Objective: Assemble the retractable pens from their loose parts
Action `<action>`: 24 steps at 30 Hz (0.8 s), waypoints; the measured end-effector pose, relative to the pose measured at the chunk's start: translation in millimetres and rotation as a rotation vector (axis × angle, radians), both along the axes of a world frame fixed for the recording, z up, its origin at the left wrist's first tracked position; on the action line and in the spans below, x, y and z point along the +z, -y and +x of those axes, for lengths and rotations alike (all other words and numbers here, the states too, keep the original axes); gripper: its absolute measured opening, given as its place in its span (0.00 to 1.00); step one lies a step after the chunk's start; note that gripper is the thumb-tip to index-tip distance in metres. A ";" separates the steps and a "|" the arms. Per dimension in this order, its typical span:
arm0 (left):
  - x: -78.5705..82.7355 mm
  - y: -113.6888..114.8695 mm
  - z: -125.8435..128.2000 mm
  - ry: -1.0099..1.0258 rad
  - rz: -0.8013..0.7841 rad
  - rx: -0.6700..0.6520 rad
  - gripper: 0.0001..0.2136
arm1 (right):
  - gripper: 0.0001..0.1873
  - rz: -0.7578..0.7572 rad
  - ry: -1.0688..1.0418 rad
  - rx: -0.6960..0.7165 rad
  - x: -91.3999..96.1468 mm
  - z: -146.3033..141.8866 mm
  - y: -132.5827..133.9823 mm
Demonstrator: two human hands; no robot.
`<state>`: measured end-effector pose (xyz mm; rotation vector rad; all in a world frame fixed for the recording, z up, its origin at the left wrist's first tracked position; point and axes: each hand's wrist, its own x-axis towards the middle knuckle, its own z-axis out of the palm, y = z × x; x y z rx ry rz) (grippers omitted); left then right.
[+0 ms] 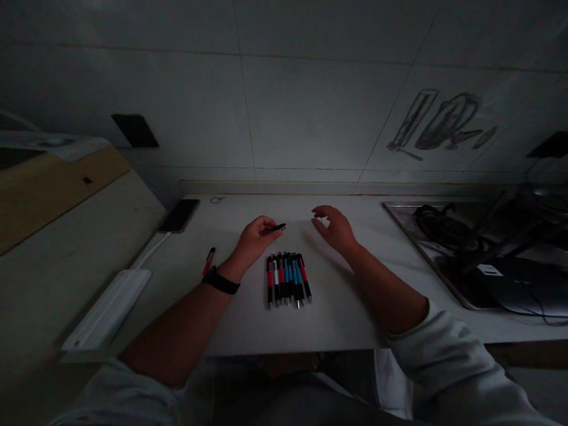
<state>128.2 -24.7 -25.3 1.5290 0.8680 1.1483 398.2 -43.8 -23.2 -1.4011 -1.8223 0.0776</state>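
Observation:
My left hand point(258, 238) is closed around a pen, whose black end point(278, 227) sticks out past my fingertips; the rest of it is hidden in the hand. To the right, my right hand point(333, 228) hovers over the countertop with its thumb and fingers apart and nothing between them. Just below the two hands lies a row of pens point(287, 281), side by side, with red, white and blue barrels and black grips. A single red and black pen point(208, 261) rests beside my left wrist, partly hidden by the forearm.
On the left are a phone point(180, 215) and a white power strip point(106, 307) with a cable. A small ring point(216, 200) lies near the wall. At right, a metal sink tray point(426, 260) holds dark cables point(446, 228) and a dark laptop-like case point(528, 284).

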 end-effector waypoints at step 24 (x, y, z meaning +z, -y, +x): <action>-4.0 -7.5 -1.3 0.121 -0.008 0.152 0.13 | 0.07 -0.250 0.350 -0.052 -3.5 1.7 -83.4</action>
